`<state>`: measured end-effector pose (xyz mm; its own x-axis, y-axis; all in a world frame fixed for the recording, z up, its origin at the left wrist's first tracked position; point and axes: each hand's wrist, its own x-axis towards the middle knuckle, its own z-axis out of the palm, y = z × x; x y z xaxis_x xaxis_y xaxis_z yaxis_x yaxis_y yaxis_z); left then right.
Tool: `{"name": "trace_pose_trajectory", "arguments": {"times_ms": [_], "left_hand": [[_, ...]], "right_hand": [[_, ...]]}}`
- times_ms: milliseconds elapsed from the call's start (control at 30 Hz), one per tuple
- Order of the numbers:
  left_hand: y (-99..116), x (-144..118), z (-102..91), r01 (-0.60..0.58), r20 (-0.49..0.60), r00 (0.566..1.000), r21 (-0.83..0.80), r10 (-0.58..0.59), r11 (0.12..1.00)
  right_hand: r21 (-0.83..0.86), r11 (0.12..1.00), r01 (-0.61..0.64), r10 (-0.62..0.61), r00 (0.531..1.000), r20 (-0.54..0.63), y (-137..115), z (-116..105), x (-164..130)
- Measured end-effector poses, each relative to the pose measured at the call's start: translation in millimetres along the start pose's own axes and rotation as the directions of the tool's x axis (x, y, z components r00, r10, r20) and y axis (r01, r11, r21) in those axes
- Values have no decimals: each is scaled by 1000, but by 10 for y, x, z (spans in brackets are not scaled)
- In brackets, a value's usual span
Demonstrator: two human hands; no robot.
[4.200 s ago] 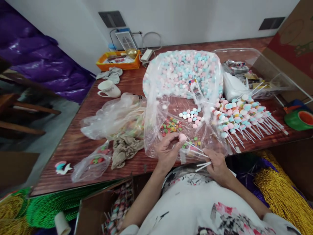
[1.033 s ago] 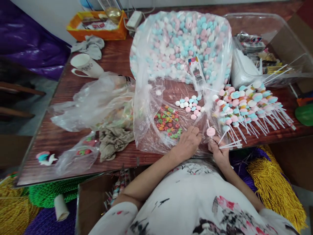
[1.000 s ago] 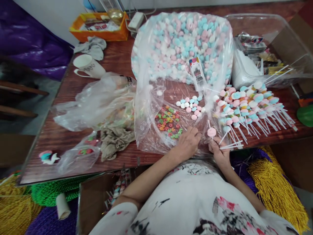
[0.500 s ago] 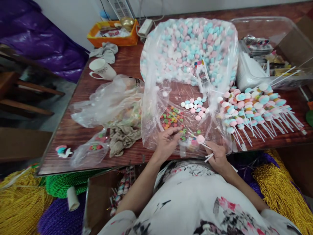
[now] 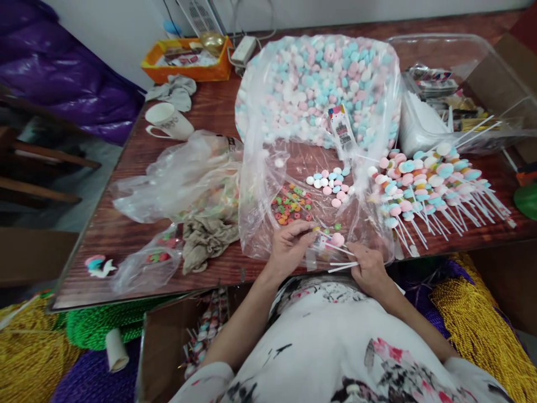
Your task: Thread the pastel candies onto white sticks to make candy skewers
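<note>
A white stick [image 5: 340,250] carrying a pink candy disc [image 5: 337,239] lies between both hands, just over the near table edge. The right hand [image 5: 367,267] grips its lower end, with spare sticks [image 5: 342,267] pinched in the same closed fingers. The left hand [image 5: 290,244] pinches the tip beside the disc. Beyond the fingertips, coloured ring candies [image 5: 290,205] lie on clear plastic sheeting [image 5: 268,190]. Finished lollipops [image 5: 423,184] lie right of the fingers.

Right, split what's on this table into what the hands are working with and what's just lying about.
In use:
left hand at the small coloured rings
right hand holding white sticks, one carrying a pink candy
loose pastel candies
finished candy sticks

Lying about:
white cup
orange tray
crumpled cloth
green tape roll
</note>
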<state>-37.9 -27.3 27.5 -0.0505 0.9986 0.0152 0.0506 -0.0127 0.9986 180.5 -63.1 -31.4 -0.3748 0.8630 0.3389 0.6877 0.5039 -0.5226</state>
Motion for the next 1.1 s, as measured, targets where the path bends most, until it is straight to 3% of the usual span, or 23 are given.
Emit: {"name": "trace_pose_trajectory", "arguments": {"times_ms": [200, 433, 633, 833, 1100], "left_hand": [[-5, -4, -38, -64, 40, 997, -13, 65, 998], [-116, -48, 1, -96, -58, 994, -91, 91, 991], [-192, -79, 63, 11, -92, 995, -277, -38, 961], [-125, -97, 225, 153, -125, 958, -540, -259, 827], [-137, -61, 278, 293, -17, 922, -620, -386, 728]], "right_hand": [[-18, 1000, -25, 26, 999, 45, -19, -2, 5], [22, 999, -48, 48, 999, 22, -13, 12, -16], [32, 998, -52, 52, 999, 6, -13, 25, -27], [72, 997, 6, -4, 1000, -31, 19, 39, -38], [106, 993, 52, -41, 994, -98, 53, 64, -59]]}}
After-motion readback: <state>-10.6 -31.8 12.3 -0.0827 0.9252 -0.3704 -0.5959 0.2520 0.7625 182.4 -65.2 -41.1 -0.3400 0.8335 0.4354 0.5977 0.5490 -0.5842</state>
